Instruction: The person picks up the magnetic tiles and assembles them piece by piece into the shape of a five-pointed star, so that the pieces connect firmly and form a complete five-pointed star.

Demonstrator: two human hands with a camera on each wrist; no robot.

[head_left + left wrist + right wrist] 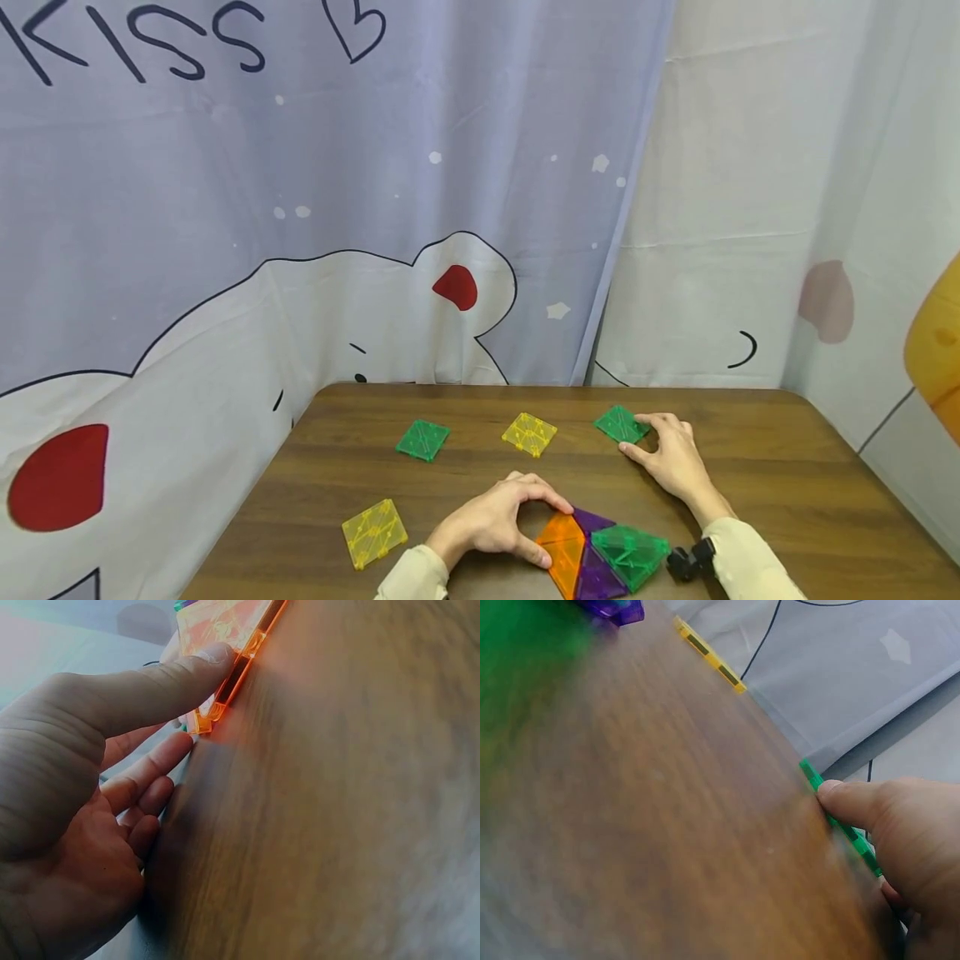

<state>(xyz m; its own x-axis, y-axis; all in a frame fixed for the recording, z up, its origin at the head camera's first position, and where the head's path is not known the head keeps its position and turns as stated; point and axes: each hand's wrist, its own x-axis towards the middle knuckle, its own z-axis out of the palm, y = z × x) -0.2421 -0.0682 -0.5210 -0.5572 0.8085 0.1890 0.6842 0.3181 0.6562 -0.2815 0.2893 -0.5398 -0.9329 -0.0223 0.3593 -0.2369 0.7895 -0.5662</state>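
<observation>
In the head view the left hand (495, 518) rests its thumb and fingers along the left edge of a joined flat shape: orange triangles (564, 546), purple triangles (597, 575) and green pieces (632, 556). Seen from the left wrist, the thumb (169, 686) presses the orange piece's edge (244, 664). Farther back, the right hand (673, 457) pinches a green square tile (621, 424) at its right side, thumb at the near edge. That green tile (855, 838) stands edge-on beyond the thumb in the right wrist view, with the right hand (919, 840) around it.
A green tile (423, 440) and a yellow tile (529, 434) lie toward the back of the wooden table (465, 402). Another yellow tile (374, 534) lies left of the left hand. A black object (691, 560) is at the right wrist. Printed curtains (300, 167) hang behind.
</observation>
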